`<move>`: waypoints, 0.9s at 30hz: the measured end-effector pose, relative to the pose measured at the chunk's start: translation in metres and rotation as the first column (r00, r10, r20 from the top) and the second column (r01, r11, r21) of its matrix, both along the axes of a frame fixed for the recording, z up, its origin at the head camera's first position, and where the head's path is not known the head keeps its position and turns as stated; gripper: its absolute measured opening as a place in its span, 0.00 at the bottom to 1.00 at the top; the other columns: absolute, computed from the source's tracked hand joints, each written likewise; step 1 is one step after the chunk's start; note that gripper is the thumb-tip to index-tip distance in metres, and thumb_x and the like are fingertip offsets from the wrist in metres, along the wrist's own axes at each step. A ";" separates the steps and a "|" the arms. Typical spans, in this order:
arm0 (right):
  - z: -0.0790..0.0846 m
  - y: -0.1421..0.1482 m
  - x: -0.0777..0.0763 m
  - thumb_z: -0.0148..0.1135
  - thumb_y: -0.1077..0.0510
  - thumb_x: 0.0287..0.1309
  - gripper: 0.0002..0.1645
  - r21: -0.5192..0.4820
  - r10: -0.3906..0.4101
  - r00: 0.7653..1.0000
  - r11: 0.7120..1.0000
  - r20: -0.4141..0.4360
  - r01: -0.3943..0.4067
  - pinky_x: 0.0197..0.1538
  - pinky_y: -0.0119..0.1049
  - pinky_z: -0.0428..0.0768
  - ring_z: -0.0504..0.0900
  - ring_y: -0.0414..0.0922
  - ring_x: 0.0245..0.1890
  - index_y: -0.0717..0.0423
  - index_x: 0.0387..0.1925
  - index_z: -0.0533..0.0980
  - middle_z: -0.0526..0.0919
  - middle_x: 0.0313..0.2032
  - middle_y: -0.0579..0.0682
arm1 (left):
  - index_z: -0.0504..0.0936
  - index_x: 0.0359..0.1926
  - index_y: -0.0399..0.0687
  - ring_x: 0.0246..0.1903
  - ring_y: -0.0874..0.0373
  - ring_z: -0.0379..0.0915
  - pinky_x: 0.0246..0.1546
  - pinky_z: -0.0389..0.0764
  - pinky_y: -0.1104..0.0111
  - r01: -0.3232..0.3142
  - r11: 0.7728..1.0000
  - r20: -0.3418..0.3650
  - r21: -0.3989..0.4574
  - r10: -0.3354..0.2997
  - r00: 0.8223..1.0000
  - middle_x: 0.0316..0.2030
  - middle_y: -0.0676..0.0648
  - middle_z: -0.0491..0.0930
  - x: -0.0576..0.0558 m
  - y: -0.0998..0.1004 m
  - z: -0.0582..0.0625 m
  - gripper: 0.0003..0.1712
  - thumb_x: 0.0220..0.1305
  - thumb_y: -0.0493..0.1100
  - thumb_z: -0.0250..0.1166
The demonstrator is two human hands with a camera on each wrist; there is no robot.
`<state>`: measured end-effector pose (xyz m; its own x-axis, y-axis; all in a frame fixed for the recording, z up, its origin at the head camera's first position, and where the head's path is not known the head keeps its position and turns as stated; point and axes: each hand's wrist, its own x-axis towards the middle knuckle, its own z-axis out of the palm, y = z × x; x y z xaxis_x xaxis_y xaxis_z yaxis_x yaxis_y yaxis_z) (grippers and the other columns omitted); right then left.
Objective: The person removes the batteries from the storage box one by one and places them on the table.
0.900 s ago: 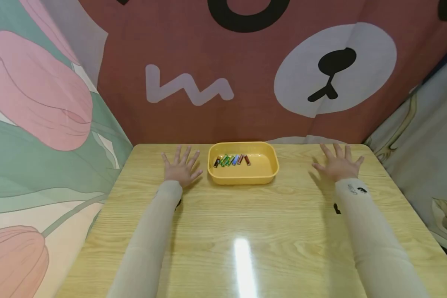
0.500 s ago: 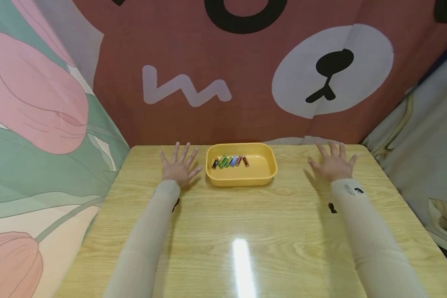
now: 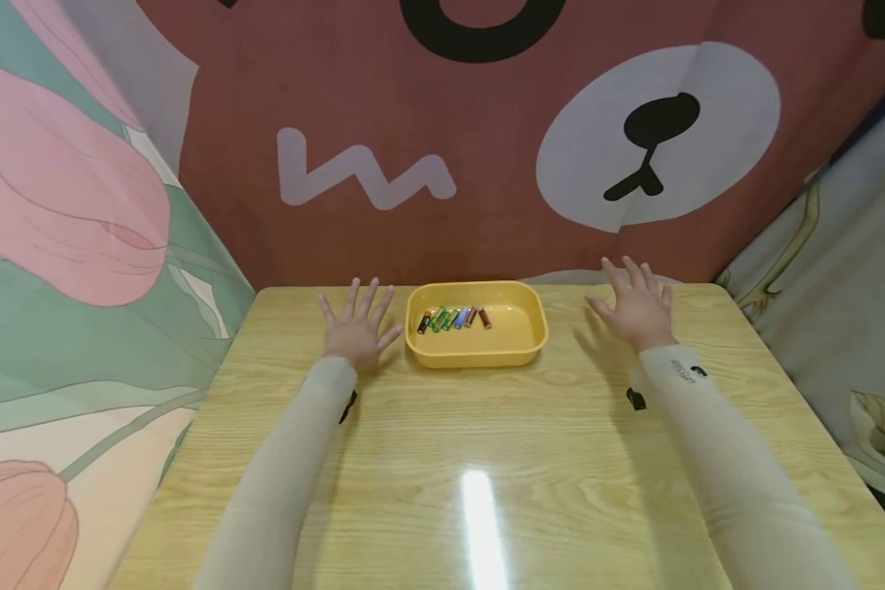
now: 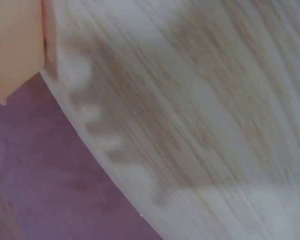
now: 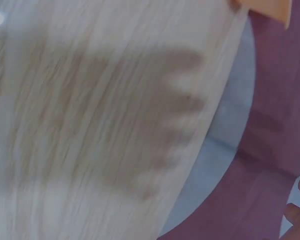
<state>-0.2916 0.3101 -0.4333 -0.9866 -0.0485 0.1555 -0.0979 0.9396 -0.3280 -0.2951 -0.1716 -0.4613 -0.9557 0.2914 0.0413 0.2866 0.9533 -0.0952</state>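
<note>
A yellow plastic tray [image 3: 476,359] stands near the table's far edge. In its left half lie several small batteries in a row: a dark one [image 3: 424,323], green ones [image 3: 438,319], a blue one [image 3: 460,318] and reddish ones [image 3: 485,319]. My left hand [image 3: 356,334] is just left of the tray, fingers spread, holding nothing. To the tray's right, my right hand [image 3: 640,315] is held over the table with spread fingers and nothing in it. The left wrist view catches a tray corner [image 4: 15,45]; the right wrist view shows fingertips [image 5: 295,212] at its edge.
A wood-grain table [image 3: 428,434] fills the lower middle, with a bright light reflection on it. Behind it hangs a red-brown cloth [image 3: 487,205] with a cartoon face. Flowered curtains [image 3: 66,197] close off the left, and a pale curtain [image 3: 855,270] the right.
My right hand has moved left toward the tray and a little upward. The left hand stays almost where it was, and the tray and batteries keep their places.
</note>
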 end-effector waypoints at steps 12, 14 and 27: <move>0.005 -0.047 -0.002 0.59 0.42 0.70 0.44 -0.166 0.039 0.987 0.984 -0.158 -0.066 0.71 0.70 0.50 0.54 0.67 0.74 0.56 0.78 0.57 0.55 0.75 0.65 | 0.32 0.82 0.61 0.79 0.45 0.24 0.64 0.22 0.28 0.052 0.992 -0.055 0.116 -0.045 0.997 0.81 0.51 0.27 0.005 0.005 -0.006 0.49 0.73 0.75 0.40; 0.004 -0.056 -0.002 0.61 0.43 0.69 0.43 -0.217 0.036 0.984 0.973 -0.173 -0.074 0.71 0.68 0.53 0.56 0.67 0.73 0.57 0.77 0.59 0.57 0.74 0.64 | 0.34 0.82 0.58 0.80 0.46 0.25 0.65 0.23 0.28 0.067 0.988 -0.053 0.136 -0.060 0.997 0.81 0.51 0.29 0.005 0.007 -0.007 0.50 0.73 0.74 0.42; 0.002 -0.118 0.005 0.62 0.48 0.71 0.36 -0.416 0.088 0.975 0.894 -0.205 -0.168 0.65 0.59 0.71 0.68 0.61 0.63 0.61 0.72 0.66 0.68 0.63 0.64 | 0.40 0.82 0.50 0.80 0.47 0.26 0.67 0.26 0.30 0.109 0.977 -0.015 0.185 -0.108 0.994 0.81 0.47 0.34 0.010 0.023 -0.008 0.51 0.73 0.75 0.41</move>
<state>-0.2864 0.1925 -0.4317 -0.9307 -0.0620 0.3605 -0.3019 0.6867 -0.6613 -0.2854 -0.1487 -0.4698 -0.9185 0.3802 0.1091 0.3892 0.9178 0.0782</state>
